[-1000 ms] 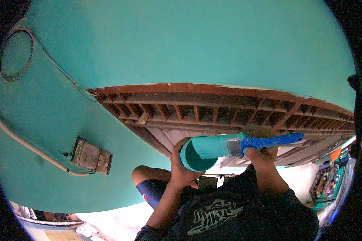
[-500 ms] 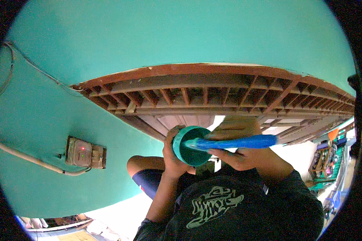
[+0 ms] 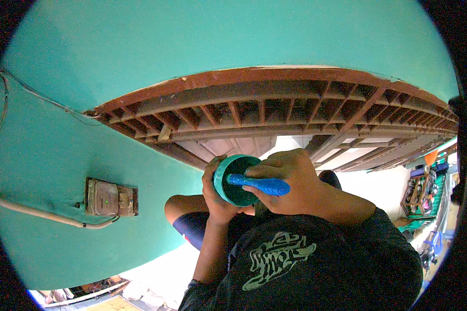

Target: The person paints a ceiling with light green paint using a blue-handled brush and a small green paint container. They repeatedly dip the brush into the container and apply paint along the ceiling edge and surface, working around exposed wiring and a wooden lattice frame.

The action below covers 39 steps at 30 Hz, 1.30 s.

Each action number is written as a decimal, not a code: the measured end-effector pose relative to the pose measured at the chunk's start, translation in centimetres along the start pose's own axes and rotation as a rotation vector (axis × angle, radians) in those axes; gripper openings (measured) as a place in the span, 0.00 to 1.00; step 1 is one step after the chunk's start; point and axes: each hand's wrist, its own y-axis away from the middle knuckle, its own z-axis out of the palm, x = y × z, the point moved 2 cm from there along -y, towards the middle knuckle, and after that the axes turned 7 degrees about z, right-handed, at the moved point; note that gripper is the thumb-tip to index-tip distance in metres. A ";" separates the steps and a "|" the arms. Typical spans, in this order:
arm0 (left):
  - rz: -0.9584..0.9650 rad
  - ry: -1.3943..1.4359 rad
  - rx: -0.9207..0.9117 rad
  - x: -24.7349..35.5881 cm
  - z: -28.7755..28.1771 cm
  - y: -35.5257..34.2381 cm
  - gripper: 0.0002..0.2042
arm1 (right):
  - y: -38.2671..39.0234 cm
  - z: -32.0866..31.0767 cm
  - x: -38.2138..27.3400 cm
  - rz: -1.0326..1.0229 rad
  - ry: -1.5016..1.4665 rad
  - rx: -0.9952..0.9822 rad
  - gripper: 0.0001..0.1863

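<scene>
My left hand [image 3: 217, 199] is wrapped around the outside of a teal cup [image 3: 224, 176], its mouth turned up toward me. Dark green shows inside the cup, which looks like paint. In my right hand [image 3: 293, 173] is a paintbrush [image 3: 267, 185] with a blue handle. Its lower end points down into the cup, so the bristles are hidden. The fingers of the right hand grip the handle right at the rim. Both hands are in front of my chest.
Turquoise walls rise ahead and at the left. A brown wooden slatted frame [image 3: 264, 111] spans the wall beyond my hands. A meter-like box [image 3: 111, 197] with a pale conduit [image 3: 41, 213] is on the left wall. Shelves with assorted things [image 3: 420, 194] stand far right.
The brush has gone from lying slanted across the cup's mouth to dipping into it, its handle now tilted up. The cup and both hands have shifted slightly left and up in view.
</scene>
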 end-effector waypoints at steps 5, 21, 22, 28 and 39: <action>0.001 0.005 0.010 0.1 -0.1 0.2 0.52 | 0.2 0.6 -0.1 -0.004 -0.007 0.009 0.14; 0.006 -0.038 0.004 0.4 0.0 0.2 0.45 | 0.6 2.3 0.0 0.007 0.079 -0.049 0.10; 0.003 -0.042 -0.004 0.5 0.0 0.2 0.41 | 0.6 2.4 0.0 0.014 0.084 -0.066 0.09; 0.017 -0.064 0.025 0.3 0.0 0.1 0.47 | 1.2 2.5 1.1 0.088 -0.054 0.141 0.12; -0.102 -0.292 0.017 0.8 0.9 0.2 0.48 | 2.4 3.2 2.9 0.551 -0.349 0.282 0.13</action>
